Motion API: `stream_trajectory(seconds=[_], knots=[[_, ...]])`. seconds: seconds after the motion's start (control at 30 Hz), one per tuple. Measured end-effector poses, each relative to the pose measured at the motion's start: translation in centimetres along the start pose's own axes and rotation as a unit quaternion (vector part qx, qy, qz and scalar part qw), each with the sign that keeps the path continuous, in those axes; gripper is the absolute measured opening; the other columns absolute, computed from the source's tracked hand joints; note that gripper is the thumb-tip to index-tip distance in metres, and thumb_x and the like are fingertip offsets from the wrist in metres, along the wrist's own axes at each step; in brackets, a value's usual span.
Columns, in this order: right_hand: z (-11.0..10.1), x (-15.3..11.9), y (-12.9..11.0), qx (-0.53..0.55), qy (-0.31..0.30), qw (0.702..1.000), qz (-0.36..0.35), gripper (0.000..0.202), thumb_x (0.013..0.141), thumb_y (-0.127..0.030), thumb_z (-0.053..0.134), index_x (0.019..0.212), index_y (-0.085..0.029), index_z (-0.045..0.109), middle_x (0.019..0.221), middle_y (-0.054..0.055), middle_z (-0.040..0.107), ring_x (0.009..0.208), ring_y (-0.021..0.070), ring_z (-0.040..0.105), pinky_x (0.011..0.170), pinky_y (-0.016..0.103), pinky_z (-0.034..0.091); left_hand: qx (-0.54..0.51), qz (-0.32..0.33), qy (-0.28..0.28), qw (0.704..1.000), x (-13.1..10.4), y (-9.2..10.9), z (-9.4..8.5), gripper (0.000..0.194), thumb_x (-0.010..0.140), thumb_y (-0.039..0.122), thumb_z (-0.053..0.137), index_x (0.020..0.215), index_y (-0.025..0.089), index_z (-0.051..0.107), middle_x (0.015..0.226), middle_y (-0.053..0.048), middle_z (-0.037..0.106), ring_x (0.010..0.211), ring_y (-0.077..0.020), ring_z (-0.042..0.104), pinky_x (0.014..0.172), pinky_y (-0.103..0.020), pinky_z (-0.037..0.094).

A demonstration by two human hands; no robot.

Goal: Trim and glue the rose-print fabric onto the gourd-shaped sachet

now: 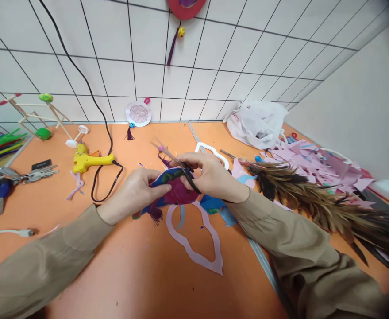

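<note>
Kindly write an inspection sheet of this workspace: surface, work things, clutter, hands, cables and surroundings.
Surface: orange table, small scraps on it.
Work things: painted blue and magenta piece; scissors against it, blades blurred.
Clutter: pink scraps, brown feathers and white plastic bag on the right; keys and yellow glue gun on the left.
Hands: left hand grips the piece; right hand holds the scissors.
Cables: black cord loops from the glue gun and runs upward; white cable at left.
Surroundings: white tiled wall with red ornament; other people: nothing seen.
</note>
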State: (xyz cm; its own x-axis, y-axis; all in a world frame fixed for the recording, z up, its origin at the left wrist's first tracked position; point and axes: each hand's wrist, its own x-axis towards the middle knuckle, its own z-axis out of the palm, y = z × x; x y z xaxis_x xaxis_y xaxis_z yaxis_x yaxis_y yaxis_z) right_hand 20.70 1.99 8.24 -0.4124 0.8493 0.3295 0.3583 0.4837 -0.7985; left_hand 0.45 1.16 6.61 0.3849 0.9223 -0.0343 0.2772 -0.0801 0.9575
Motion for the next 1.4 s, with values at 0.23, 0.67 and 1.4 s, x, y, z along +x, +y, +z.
stream_trajectory(seconds=[0.23, 0.67, 1.4], knots=[[-0.9, 0.7, 1.5, 0.057, 0.13, 0.988, 0.06, 0.033, 0.06, -0.012, 0.062, 0.092, -0.016, 0.069, 0.079, 0.002, 0.069, 0.073, 0.018, 0.064, 0.065, 0.029, 0.05, 0.054, 0.151, 0.128, 0.979, -1.6, 1.1, 0.2, 0.031, 0.082, 0.036, 0.066, 0.056, 0.02, 0.065, 0.058, -0.002, 0.059, 0.061, -0.0162, 0.053, 0.064, -0.029, 0.043], [0.4, 0.0, -1.0, 0.163, 0.198, 0.965, 0.047, 0.027, 0.064, -0.022, 0.072, 0.09, -0.021, 0.064, 0.082, 0.003, 0.067, 0.074, 0.0182, 0.064, 0.07, 0.033, 0.054, -0.396, -0.03, -0.15, 0.905, -1.1, -3.3, 3.4, 0.04, 0.075, 0.048, 0.077, 0.101, 0.018, 0.071, 0.107, -0.012, 0.072, 0.099, -0.0249, 0.066, 0.089, -0.038, 0.049], [1.7, 0.2, 0.1, 0.27, 0.186, 0.936, 0.13, 0.033, 0.058, -0.02, 0.077, 0.087, -0.018, 0.062, 0.068, -0.003, 0.06, 0.055, 0.0089, 0.051, 0.053, 0.023, 0.045, -0.37, 0.07, 0.17, 0.911, -0.4, -1.5, 2.5, 0.021, 0.07, 0.037, 0.083, 0.076, 0.02, 0.074, 0.071, 0.0, 0.072, 0.067, -0.0168, 0.067, 0.066, -0.028, 0.056]])
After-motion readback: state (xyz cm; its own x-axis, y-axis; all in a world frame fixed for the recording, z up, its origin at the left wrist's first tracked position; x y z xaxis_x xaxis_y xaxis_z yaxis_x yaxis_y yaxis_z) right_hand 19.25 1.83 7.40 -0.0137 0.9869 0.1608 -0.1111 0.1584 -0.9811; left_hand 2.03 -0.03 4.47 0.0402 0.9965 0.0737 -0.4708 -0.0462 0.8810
